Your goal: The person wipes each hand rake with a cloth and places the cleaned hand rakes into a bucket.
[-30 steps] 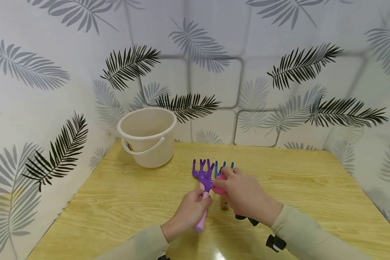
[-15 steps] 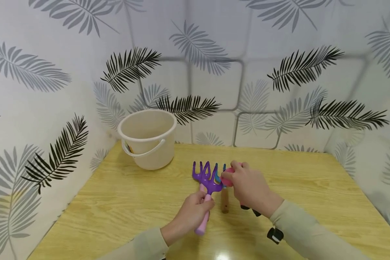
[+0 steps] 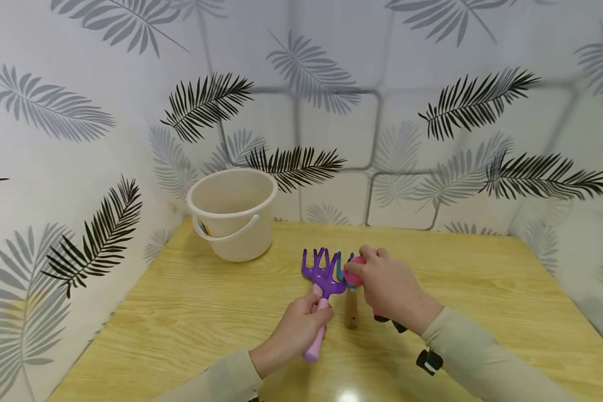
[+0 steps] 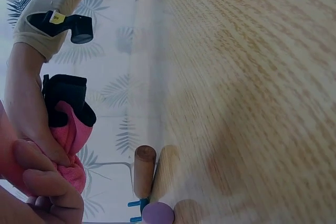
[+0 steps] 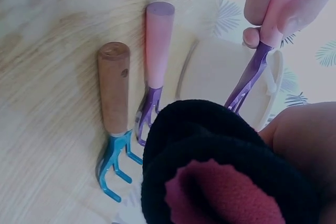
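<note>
My left hand (image 3: 301, 326) grips the pink handle of a purple hand rake (image 3: 330, 286), held up over the table with its tines pointing away. My right hand (image 3: 394, 287) holds bunched pink gloves (image 3: 353, 272) with black cuffs, close to the right side of that rake's head. In the right wrist view a black cuff (image 5: 194, 124) fills the front and hides the held rake's tines. Beneath lie a second purple rake (image 5: 159, 45) with a pink handle and a teal rake (image 5: 113, 90) with a wooden handle, side by side on the table.
A cream bucket (image 3: 238, 241) with its handle hanging down stands at the back left of the wooden table (image 3: 191, 312). Behind it is a wall (image 3: 331, 56) with a leaf pattern. Black wrist devices (image 3: 429, 362) sit at the sleeves.
Over the last second my right hand has shifted slightly right and away with the gloves, uncovering more of the wooden handle. The held rake has turned slightly right. Both hands keep their grips.
</note>
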Action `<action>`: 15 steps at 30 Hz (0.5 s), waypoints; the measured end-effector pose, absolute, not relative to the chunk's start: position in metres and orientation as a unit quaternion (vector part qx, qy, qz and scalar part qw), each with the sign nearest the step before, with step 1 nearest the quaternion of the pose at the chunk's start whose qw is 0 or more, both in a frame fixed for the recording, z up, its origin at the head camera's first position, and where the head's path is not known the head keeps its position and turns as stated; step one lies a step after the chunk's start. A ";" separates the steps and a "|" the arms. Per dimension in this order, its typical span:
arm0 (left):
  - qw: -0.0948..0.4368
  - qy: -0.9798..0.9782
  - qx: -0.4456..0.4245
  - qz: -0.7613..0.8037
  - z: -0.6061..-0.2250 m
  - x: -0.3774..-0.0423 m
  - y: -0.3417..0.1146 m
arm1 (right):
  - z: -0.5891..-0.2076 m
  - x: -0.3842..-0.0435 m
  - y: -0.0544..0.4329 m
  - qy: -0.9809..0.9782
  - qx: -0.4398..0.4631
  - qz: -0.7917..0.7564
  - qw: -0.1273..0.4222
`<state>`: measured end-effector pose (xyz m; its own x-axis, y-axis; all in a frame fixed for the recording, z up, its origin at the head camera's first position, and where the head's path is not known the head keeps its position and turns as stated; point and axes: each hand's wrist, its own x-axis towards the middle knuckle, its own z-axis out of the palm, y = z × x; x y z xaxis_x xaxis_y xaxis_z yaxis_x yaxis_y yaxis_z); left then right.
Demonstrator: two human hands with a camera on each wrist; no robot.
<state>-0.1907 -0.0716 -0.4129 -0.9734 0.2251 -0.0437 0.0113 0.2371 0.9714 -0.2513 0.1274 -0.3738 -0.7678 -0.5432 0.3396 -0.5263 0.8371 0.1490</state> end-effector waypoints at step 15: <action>0.080 0.785 0.081 0.609 -0.415 -0.190 -0.070 | -0.370 -0.245 0.127 -0.940 0.287 -0.031 0.180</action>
